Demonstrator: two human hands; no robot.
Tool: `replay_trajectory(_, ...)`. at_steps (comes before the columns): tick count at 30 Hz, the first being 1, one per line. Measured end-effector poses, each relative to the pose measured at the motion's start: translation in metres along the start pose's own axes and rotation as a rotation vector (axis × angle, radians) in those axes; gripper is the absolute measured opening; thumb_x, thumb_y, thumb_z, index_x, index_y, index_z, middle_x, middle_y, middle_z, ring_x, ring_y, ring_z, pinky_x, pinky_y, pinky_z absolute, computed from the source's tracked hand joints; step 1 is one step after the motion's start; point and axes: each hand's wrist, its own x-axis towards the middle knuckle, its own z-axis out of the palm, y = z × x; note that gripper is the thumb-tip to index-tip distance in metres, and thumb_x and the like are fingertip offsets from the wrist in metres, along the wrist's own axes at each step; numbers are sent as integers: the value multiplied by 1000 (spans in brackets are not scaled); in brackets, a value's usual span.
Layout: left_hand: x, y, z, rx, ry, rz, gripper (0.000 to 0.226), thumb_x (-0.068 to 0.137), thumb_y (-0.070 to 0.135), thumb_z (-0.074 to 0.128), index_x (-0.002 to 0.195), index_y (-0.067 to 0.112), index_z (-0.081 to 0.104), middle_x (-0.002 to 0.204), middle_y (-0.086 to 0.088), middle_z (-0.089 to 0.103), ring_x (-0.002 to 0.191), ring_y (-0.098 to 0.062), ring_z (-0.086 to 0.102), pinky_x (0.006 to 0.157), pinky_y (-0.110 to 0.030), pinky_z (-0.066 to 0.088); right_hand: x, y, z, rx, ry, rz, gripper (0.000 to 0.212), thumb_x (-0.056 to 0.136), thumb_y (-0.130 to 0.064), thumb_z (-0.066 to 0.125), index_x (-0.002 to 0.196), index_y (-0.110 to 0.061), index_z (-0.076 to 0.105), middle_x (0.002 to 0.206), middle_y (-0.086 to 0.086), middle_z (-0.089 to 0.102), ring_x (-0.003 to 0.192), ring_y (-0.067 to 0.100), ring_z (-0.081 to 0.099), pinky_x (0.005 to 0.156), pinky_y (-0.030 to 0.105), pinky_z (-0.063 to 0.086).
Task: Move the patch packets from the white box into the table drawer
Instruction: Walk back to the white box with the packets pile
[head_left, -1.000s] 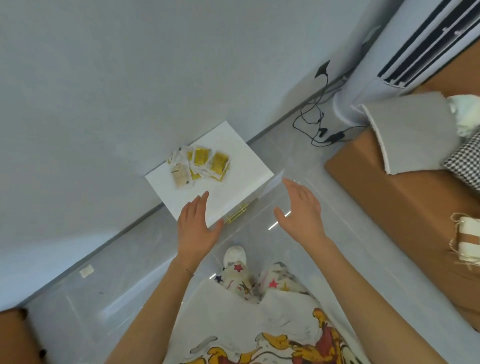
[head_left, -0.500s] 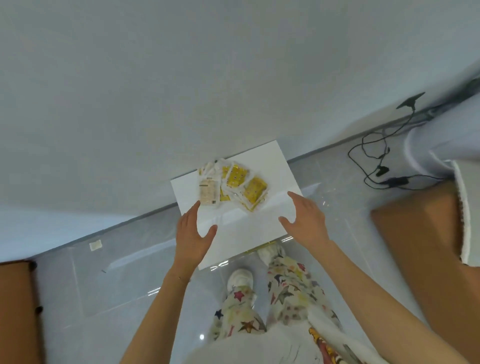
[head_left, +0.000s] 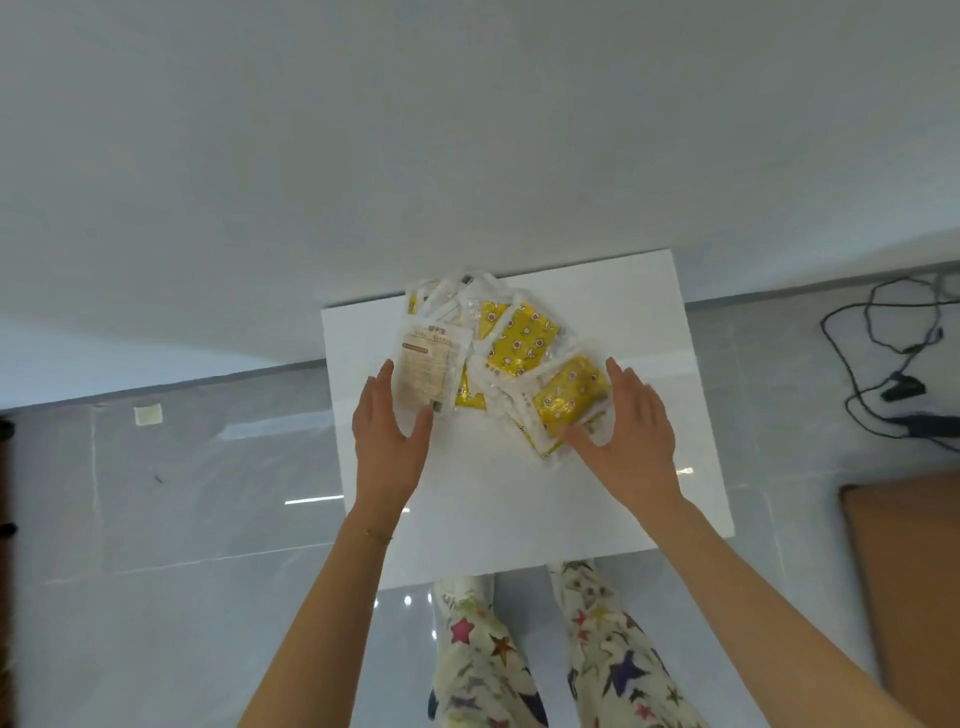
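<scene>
Grey glossy floor tiles (head_left: 182, 493) meet a pale wall (head_left: 467, 130), and a white table top (head_left: 519, 514) stands against that wall, seen from above. Well left of the table top, a small pale scrap (head_left: 148, 414) lies on the floor. Over the table top's left part the person's left hand (head_left: 387, 447) is spread wide, fingers straight and thumb out. Its fingertips sit at the edge of a white printed packet (head_left: 426, 364), and it grasps nothing. The patch packets (head_left: 519, 343), mostly yellow in clear wrappers, lie in a loose overlapping heap on the table top's far side, left of its middle, by the wall. Just right of the heap the right hand (head_left: 631, 441) is likewise flat and spread, thumb against the nearest yellow packet (head_left: 569, 395), holding nothing. Right of the table top, black cables (head_left: 883, 358) trail over the floor, with a brown panel (head_left: 904, 582) nearer the person
</scene>
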Motion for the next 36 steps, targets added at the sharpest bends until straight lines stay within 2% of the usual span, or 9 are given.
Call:
replay_trajectory(6,33,2,30,105,78,-24,74,88,51,49,150,18,25,153,-12,33,142,-32,26,114,-46,22,4,-4,27,-41,139,-31,99,73,-76,47,151,-19,23,149,17,35,138,39,30,109,54,30)
replay_trajectory(10,32,7,39,118,152,-52,77,87,33,67,149,13,27,145,-13,41,133,-32,36,109,-42,28,11,-11,28,6,111,34,111,65,-51,80,151,-13,21,138,17,40,128,35,35,104,47,32)
replay_trajectory(13,30,13,38,-13,140,-195,89,80,25,77,149,11,23,141,-15,41,131,-31,36,111,-42,28,13,-15,26,35,75,90,111,61,-42,87,147,-9,25,132,17,41,122,34,38,101,43,33)
replay_trajectory(15,30,10,38,-129,103,-278,85,76,22,81,145,11,32,138,-13,44,129,-28,40,110,-44,36,14,-16,26,115,35,121,104,59,-33,89,141,-7,30,128,16,41,118,33,42,98,43,40)
replay_trajectory(17,27,10,37,-243,69,-309,65,73,19,81,129,13,48,125,-9,52,117,-25,50,99,-44,49,13,-19,22,258,5,189,94,60,-19,88,134,-7,33,126,15,36,110,31,47,89,40,48)
replay_trajectory(21,17,14,32,-472,58,-381,34,80,7,74,101,20,52,102,3,62,98,-19,63,75,-24,54,11,-20,13,388,-57,322,79,66,-5,83,129,-7,35,126,12,34,96,23,45,78,29,43)
replay_trajectory(26,8,9,25,-628,27,-467,34,82,5,72,108,12,52,110,-6,65,96,-18,65,73,-25,54,6,-16,7,525,-68,361,59,67,0,79,115,-13,48,103,5,59,91,25,60,59,23,45)
replay_trajectory(32,-15,-7,15,-662,37,-516,43,81,7,73,119,8,53,113,-8,67,102,-25,66,88,-44,56,-8,-15,12,662,-86,431,40,69,-4,80,99,-14,56,94,2,64,86,22,61,72,32,47)
replay_trajectory(36,-30,-16,4,-667,-37,-421,36,84,4,69,118,13,60,110,-5,70,99,-21,69,85,-39,58,-13,-23,16,789,-61,443,20,78,-8,74,89,-16,59,85,1,63,80,20,59,71,33,49)
